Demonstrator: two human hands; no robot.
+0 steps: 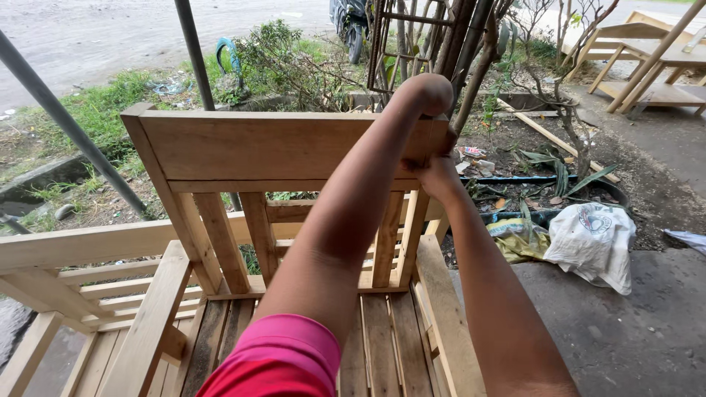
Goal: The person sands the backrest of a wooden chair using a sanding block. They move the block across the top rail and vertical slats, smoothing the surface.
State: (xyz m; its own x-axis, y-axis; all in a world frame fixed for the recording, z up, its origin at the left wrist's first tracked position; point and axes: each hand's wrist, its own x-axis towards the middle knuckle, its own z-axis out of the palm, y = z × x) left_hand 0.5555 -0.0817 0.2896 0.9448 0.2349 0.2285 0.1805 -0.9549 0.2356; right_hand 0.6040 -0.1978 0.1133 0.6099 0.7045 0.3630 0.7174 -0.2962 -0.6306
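Note:
An unfinished wooden chair with a slatted back and seat stands in front of me. My left hand is bent over the right end of the backrest's top rail, and its fingers are hidden behind the wood. My left arm, in a pink sleeve, reaches up across the seat. My right hand grips the right edge of the backrest just under the top rail. Both hands meet at that upper right corner.
A second wooden frame sits close on the left. Metal poles slant up behind it. A white sack and a yellow bag lie on the concrete to the right. Beyond are a garden bed with bare shrubs and more wooden furniture.

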